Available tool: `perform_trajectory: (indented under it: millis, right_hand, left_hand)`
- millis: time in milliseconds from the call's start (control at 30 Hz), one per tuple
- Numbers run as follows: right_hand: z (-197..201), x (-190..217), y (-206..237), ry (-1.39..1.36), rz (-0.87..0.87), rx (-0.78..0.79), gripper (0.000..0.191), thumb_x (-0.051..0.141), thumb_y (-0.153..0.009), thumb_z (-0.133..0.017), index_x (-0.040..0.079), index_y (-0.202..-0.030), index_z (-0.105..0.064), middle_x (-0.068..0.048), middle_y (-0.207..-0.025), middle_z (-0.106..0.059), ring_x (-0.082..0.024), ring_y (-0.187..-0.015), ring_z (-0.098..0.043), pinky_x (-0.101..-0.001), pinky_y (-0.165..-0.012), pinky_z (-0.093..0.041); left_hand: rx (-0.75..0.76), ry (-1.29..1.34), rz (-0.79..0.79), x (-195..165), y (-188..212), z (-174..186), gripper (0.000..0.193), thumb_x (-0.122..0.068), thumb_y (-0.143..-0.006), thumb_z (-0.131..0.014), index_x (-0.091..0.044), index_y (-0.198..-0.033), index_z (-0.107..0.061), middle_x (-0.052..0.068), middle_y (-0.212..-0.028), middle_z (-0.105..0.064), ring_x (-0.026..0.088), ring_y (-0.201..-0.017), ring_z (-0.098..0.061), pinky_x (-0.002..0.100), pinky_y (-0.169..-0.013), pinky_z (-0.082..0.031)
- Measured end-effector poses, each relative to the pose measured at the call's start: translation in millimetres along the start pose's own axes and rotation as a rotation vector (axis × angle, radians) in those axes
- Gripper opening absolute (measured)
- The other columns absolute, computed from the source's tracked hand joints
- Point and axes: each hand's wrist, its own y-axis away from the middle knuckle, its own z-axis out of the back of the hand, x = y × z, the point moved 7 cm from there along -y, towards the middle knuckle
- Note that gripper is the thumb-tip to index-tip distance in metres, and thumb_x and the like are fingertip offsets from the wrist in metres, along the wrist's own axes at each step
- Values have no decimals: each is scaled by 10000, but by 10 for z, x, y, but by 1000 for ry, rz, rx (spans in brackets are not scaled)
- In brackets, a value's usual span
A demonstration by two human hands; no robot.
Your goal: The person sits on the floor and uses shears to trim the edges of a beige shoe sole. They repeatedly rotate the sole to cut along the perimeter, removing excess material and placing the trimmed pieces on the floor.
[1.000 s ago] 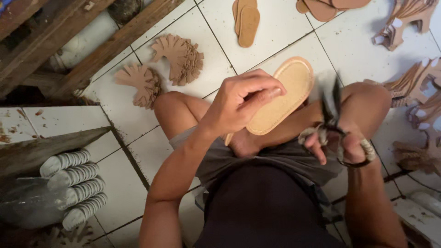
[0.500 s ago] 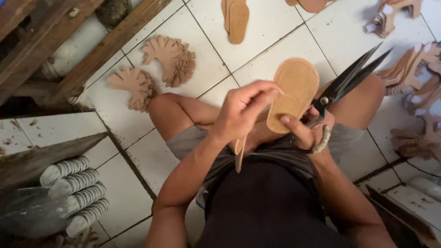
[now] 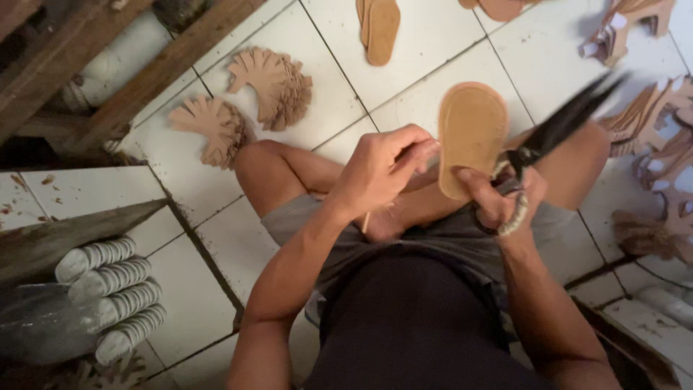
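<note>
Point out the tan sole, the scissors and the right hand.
tan sole (image 3: 471,133), head view, on the middle of its flat face.
scissors (image 3: 559,126), head view, on the dark blades.
right hand (image 3: 498,206), head view, on the back of the hand, below the thumb.

The long dark blades of the scissors (image 3: 559,126) at right of centre are smeared by motion blur, so their gap cannot be read. The tan oval leather sole (image 3: 471,133) has its lower end hidden behind the right hand (image 3: 498,202). The tan sole pieces (image 3: 498,7) at the top edge are cut off.
</note>
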Motion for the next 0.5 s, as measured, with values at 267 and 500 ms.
perform_trajectory:
  millis: [267,500]
  right_hand:
    - [93,-111,-40,-130,-40,-137,195,77,-978,-804,-55,-1000,-662,-41,-925,-676,-104,-793,-595,-234,-706,-481]
    - [153,-5,-103,-182,-35,-48,157,83,-989,-777,-47,-1000,-689,-45,-911,-691,-111,-779,-594,-244,-704,-461]
  left_hand:
    - [-109,271,-58,-60,76,311,149,-112,-1079,-613,7,-1015,-674,-2,-804,-603,62,-720,-517,244,-652,-453]
    - [109,124,339,829,76,100,304,-228,-1015,-656,25,-855,-711,-11,-649,-590,59,-598,-510,229,-545,-435]
